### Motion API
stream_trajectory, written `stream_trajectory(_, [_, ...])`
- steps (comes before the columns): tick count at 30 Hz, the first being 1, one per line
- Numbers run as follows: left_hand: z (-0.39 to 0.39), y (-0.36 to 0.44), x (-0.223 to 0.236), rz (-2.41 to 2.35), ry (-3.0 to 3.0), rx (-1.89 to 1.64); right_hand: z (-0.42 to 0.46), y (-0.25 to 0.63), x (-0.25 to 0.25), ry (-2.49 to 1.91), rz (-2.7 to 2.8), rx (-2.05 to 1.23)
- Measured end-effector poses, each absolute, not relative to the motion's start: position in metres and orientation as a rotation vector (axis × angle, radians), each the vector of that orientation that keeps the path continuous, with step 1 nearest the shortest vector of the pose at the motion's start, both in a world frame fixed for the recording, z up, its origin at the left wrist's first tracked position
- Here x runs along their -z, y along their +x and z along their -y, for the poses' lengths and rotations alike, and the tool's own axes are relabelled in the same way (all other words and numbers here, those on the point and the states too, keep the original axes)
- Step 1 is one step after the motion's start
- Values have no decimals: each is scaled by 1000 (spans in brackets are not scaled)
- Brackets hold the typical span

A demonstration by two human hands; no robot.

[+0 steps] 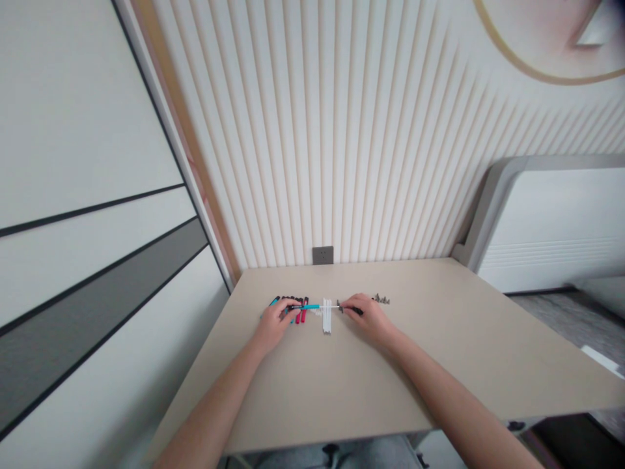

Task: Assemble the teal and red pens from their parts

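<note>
My left hand pinches a teal and black pen barrel that lies level above the table. A thin white rod like a refill sticks out of its right end. My right hand is closed at the rod's tip, with a small dark piece between its fingertips; its exact kind is too small to tell. Below the rod lies a bundle of white refills. Red pen barrels and teal ones lie beside my left hand, which partly hides them. Small dark pieces lie beyond my right hand.
Small whitish bits lie left of the refills. The beige table meets a ribbed wall with a dark socket. A cabinet stands at the left, and a white headboard at the right.
</note>
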State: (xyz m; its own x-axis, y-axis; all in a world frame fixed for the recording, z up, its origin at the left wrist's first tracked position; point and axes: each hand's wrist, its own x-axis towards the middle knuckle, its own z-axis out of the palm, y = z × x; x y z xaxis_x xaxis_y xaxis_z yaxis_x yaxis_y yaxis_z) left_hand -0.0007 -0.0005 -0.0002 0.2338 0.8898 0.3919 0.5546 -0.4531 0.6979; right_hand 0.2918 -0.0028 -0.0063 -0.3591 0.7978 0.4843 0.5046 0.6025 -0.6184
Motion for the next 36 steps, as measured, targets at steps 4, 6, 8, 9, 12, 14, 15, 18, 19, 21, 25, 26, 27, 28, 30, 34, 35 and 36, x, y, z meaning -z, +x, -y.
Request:
stream_trajectory(4, [2, 0, -2, -1332, 2121, -1073, 5, 291, 4, -1035, 2041, -464])
stream_trajectory(6, [2, 0, -3, -1330, 2138, -1068, 6, 290, 3, -1041, 2038, -469])
stream_trajectory(8, [2, 0, -3, -1328, 2154, -1065, 7, 288, 2, -1042, 2041, -469])
stream_trajectory(9, [2, 1, -3, -1326, 2161, -1062, 8, 288, 2, -1039, 2046, -466])
stream_trajectory(12, [2, 1, -3, -1324, 2166, -1057, 8, 286, 4, -1025, 2064, -462])
stream_trajectory(14, [2, 1, -3, -1319, 2157, -1069, 7, 286, 4, -1018, 2062, -462])
stream_trajectory(15, [2, 1, -3, -1316, 2152, -1077, 7, 286, 4, -1015, 2059, -462])
stream_trajectory(18, [1, 0, -2, -1314, 2133, -1094, 6, 288, 4, -1017, 2044, -457])
stream_trajectory(19, [1, 0, -2, -1318, 2122, -1094, 7, 289, 3, -1024, 2037, -451])
stream_trajectory(21, [2, 0, -2, -1328, 2102, -1094, 7, 290, 2, -1042, 2027, -439])
stream_trajectory(25, [3, 2, -3, -1328, 2100, -1095, 9, 289, 0, -1053, 2041, -433])
stream_trajectory(26, [3, 2, -3, -1324, 2103, -1095, 9, 289, 0, -1051, 2046, -433])
stream_trajectory(27, [3, 3, -3, -1322, 2105, -1092, 10, 288, 0, -1048, 2050, -433])
stream_trajectory(28, [3, 3, -3, -1322, 2105, -1088, 10, 288, 0, -1045, 2053, -431])
stream_trajectory(30, [3, 3, -3, -1327, 2108, -1078, 10, 287, 0, -1041, 2059, -430])
stream_trajectory(34, [3, 3, -2, -1319, 2125, -1084, 10, 287, 1, -1043, 2061, -437])
stream_trajectory(35, [3, 3, -2, -1318, 2129, -1084, 10, 287, 1, -1042, 2061, -438])
stream_trajectory(36, [3, 3, -2, -1318, 2131, -1080, 9, 287, 1, -1039, 2063, -438])
